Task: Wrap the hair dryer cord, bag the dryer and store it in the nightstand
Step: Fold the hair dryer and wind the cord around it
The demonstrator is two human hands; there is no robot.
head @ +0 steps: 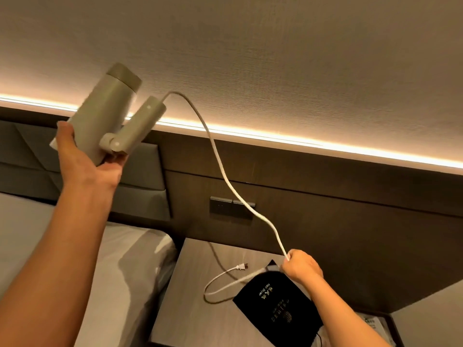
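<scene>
The left hand [85, 156] is raised high, fingers wrapped around the body of a grey-green folding hair dryer [110, 116], gripping it near the hinge where the handle is folded back alongside the barrel. From the end of that handle the white cord [218, 156] runs out in a long slack curve, down and across in front of the dark wooden wall panel, passing over a pair of wall switches [231, 207] set in that panel above the nightstand.

The right hand [302, 266] is lower, closed in a fist around the cord partway along its length, hovering just above the nightstand [195, 309]. Beyond the fist, the rest of the cord drops onto the nightstand top in a loose loop, ending in a two-pin plug [241, 267] that lies free on the surface, unplugged.

A black drawstring bag [275, 306] printed "Hair Dryer" lies flat on the nightstand beneath the right forearm. To the left of the nightstand sits the bed [112, 271] with white linen and a padded grey headboard [140, 176].
</scene>
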